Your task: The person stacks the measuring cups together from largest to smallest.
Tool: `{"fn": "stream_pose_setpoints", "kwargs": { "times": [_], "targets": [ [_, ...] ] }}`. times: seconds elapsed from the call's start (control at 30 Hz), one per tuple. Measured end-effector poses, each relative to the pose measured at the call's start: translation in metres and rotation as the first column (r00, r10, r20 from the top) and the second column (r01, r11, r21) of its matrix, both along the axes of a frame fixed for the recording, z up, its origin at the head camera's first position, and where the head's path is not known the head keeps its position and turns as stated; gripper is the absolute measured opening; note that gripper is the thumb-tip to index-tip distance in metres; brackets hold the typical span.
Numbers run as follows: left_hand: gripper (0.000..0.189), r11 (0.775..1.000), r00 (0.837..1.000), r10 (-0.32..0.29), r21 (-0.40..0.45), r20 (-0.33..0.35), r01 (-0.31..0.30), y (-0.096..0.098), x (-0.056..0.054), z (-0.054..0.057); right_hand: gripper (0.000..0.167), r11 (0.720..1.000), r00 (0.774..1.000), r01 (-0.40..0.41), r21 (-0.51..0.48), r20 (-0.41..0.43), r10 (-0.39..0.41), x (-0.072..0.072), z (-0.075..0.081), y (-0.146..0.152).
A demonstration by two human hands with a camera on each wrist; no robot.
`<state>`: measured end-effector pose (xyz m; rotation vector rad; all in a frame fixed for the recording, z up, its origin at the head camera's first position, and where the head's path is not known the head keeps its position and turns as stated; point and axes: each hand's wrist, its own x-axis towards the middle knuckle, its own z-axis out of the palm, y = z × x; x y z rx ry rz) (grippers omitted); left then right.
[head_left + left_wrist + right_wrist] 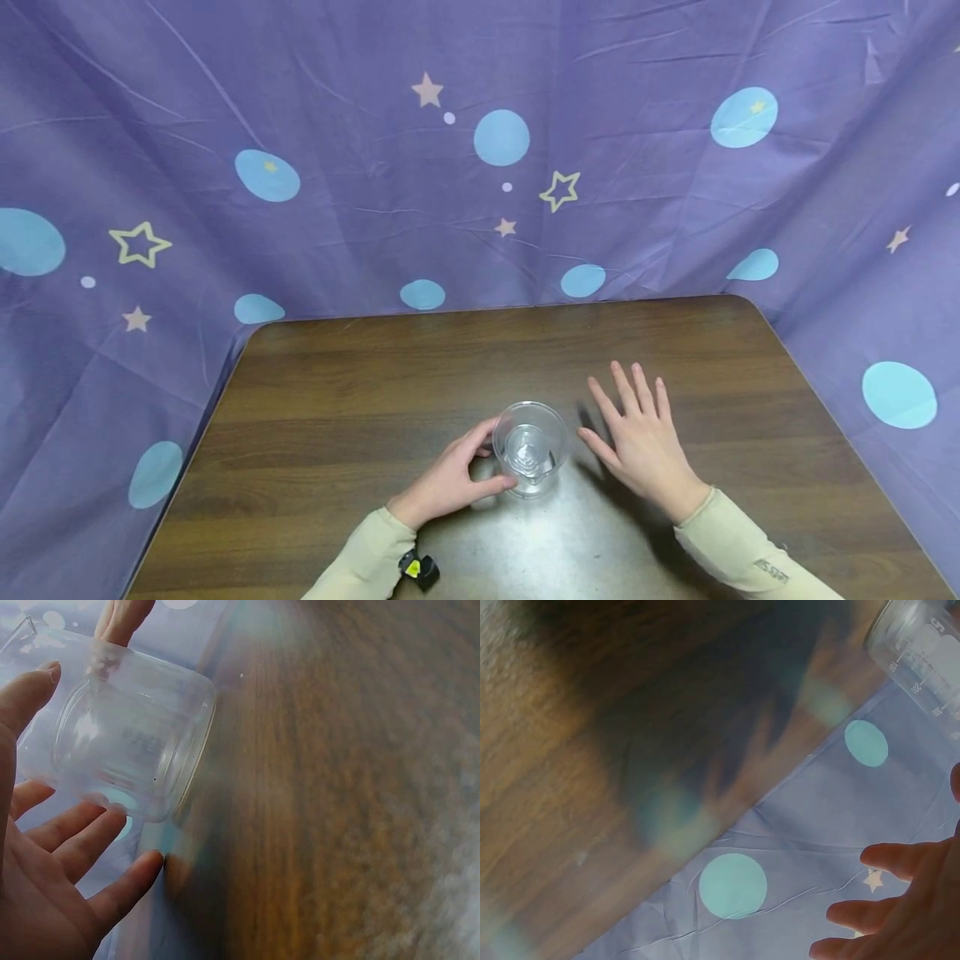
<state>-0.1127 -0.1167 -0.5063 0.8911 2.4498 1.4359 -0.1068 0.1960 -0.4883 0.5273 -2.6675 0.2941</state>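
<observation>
A clear glass beaker [530,446] with a pouring lip stands upright on the wooden table. My left hand [453,475] is at its left side, thumb towards the front and the other fingers towards the back. In the left wrist view, the fingers of that hand [64,877] look spread and nearly straight, some tips at the glass [135,742] and one apart from it. To the right of the beaker, my right hand [645,446] hovers with its fingers spread, holding nothing. White graduation marks show on the beaker [922,664] in the right wrist view.
The brown wooden table [337,400] has rounded far corners. Behind it and at both sides hangs a purple curtain [360,167] with stars and blue spots. A black strap [420,569] with a yellow mark sits at my left sleeve.
</observation>
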Motion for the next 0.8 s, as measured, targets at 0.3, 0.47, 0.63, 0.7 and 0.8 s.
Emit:
{"fn": "stream_pose_setpoints", "kwargs": {
  "times": [0.3,0.47,0.63,0.7,0.8],
  "targets": [
    [0.079,1.000,1.000,0.008,-0.002,0.026,-0.008,-0.0008,-0.0017,-0.0011,0.083,1.000,1.000,0.017,0.022,0.005,-0.017,-0.0027,-0.0032,-0.0002],
    [0.079,1.000,0.999,0.012,-0.009,0.034,-0.012,-0.0002,-0.0018,-0.0001,0.088,1.000,1.000,0.015,0.009,-0.003,-0.015,-0.0040,-0.0045,-0.0002],
    [0.078,1.000,0.999,0.018,-0.006,0.042,-0.018,-0.0005,-0.0005,0.0013,0.086,1.000,1.000,0.020,-0.007,-0.010,-0.020,-0.0045,-0.0050,-0.0004],
    [0.078,1.000,0.999,0.019,-0.001,0.044,-0.019,-0.0013,0.0001,0.0012,0.084,1.000,1.000,0.021,-0.010,-0.006,-0.022,-0.0042,-0.0049,-0.0007],
    [0.076,1.000,0.999,0.016,0.002,0.047,-0.017,-0.0023,0.0000,0.0002,0.081,1.000,1.000,0.022,-0.009,0.005,-0.022,-0.0040,-0.0048,-0.0011]
  ]
}}
